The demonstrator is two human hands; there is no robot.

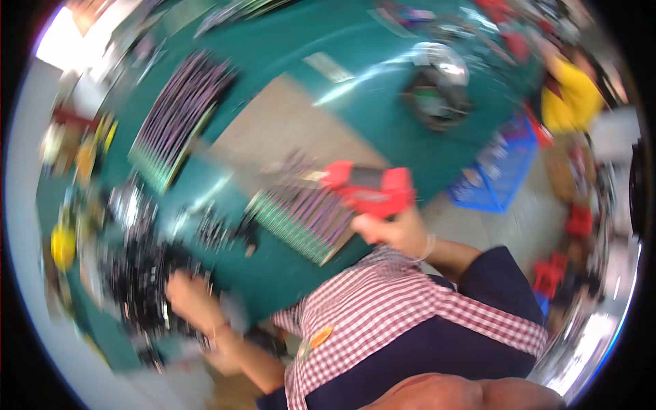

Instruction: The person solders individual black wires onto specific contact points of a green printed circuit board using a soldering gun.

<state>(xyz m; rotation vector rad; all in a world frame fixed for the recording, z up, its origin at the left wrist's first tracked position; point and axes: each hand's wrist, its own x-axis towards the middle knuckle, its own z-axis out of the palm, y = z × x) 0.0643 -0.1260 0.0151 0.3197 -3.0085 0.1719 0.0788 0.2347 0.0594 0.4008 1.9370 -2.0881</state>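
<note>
The view is heavily blurred and tilted. My right hand (391, 230) grips a red power tool (369, 188) over the edge of a green table (383, 102), just right of a tray of purple and green striped parts (304, 215). My left hand (188, 294) reaches into a heap of small black parts (140, 273) at the table's lower left; the blur hides whether its fingers hold any of them. My checked and navy shirt (410, 321) fills the lower middle.
A second, longer tray of striped parts (181, 116) lies at the upper left beside a brown cardboard sheet (287, 130). A dark round object (437, 96) sits on the far table. A blue crate (502, 171) stands on the floor at right. A person in yellow (570, 96) is at the far right.
</note>
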